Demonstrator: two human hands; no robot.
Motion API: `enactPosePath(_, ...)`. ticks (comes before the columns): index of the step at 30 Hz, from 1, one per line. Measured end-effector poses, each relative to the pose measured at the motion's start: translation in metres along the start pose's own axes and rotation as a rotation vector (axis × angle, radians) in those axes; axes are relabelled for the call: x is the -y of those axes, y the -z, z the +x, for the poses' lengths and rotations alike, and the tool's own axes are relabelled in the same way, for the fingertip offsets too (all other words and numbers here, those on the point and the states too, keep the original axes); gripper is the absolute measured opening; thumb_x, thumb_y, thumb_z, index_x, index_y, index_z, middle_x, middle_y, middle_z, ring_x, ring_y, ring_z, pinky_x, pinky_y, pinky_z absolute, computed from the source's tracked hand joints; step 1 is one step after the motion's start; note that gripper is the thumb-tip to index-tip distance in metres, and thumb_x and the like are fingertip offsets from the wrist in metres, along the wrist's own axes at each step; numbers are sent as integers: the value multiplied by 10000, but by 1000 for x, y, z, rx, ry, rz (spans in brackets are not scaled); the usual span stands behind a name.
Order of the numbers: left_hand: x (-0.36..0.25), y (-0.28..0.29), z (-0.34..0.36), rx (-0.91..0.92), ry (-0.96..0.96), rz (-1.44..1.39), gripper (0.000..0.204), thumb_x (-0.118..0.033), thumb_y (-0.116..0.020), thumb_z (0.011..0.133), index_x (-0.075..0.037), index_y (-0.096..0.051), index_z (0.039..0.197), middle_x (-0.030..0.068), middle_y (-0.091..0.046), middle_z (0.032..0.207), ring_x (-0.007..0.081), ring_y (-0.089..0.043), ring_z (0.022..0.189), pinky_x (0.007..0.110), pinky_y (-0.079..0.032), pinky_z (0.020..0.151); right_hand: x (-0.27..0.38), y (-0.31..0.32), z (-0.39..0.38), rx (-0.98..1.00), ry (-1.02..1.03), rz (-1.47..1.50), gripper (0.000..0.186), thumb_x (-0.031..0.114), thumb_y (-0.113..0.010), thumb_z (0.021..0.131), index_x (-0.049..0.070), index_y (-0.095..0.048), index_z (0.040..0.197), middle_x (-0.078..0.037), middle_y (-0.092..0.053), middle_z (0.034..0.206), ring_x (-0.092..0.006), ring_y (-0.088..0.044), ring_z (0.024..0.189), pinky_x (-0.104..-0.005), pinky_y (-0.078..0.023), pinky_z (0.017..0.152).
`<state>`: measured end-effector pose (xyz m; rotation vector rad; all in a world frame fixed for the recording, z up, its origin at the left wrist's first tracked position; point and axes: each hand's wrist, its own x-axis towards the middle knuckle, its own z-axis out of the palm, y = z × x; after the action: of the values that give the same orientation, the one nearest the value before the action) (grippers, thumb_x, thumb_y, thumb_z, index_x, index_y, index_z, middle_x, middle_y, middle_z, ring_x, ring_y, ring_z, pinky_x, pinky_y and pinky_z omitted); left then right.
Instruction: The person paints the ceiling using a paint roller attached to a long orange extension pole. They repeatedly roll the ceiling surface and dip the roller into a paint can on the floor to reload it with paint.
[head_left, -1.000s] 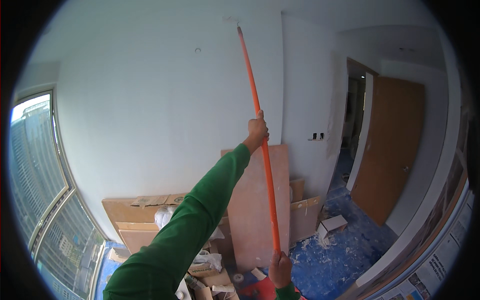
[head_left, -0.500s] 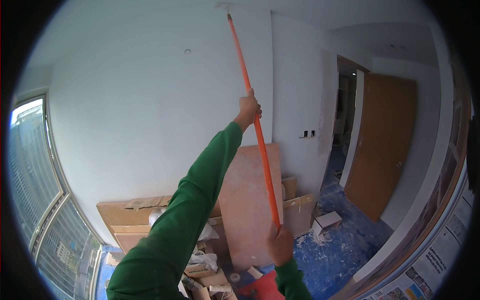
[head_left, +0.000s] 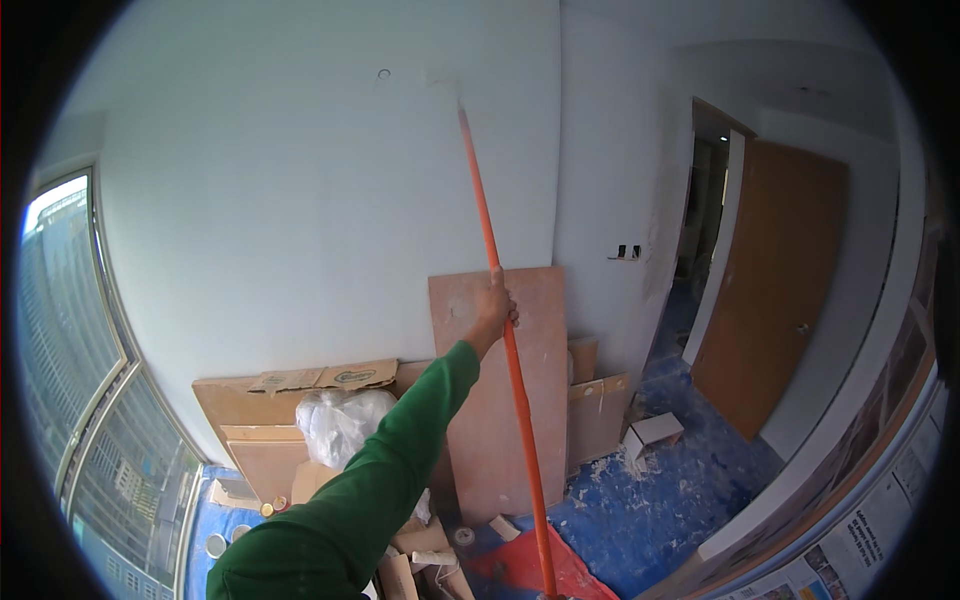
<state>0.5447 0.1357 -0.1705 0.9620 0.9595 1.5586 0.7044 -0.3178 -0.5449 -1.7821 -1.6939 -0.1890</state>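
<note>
A long orange pole (head_left: 518, 385) runs up from the lower edge toward the pale wall (head_left: 270, 220). At its top end is a whitish paint roller head (head_left: 441, 82), blurred and hard to tell from the wall, against which it seems to lie. My left hand (head_left: 494, 308), in a green sleeve, is closed round the pole at about mid-length, arm stretched forward. Only a sliver of my right hand (head_left: 550, 597) shows at the lower edge, wrapped at the pole's lower part; the rest of it is cut off.
Wooden boards (head_left: 500, 400) and cardboard lean on the wall, with a clear plastic bag (head_left: 343, 425) before them. A red sheet (head_left: 545, 560) and a small white box (head_left: 655, 435) lie on the blue floor covering (head_left: 700, 480). An open brown door (head_left: 775, 290) stands right, a window (head_left: 75, 330) left.
The roller head has come down the wall from near the ceiling. Both hands have lowered with the pole, the right one almost out of the picture. The view has tilted slightly downward.
</note>
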Motion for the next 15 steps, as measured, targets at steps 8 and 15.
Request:
enactPosePath(8,133,50,-76,-69,178,-14,567,-598,-427,917,-100,-386,647,-3,-348,469,155,-383,330,331,-361,316,-73,-19,-156,503,-159,207,276,236,-521,905,43,-524,1101,-209,-595,959,-422,-581,651,-512,-481,554)
enactPosePath(15,119,35,-114,-112,98,66,567,-596,-420,921,-109,-378,635,6,-380,465,151,-417,327,318,-353,303,-93,-55,-212,550,-344,337,294,241,-511,903,42,-502,1119,-209,-595,932,-424,-587,652,-512,-482,551)
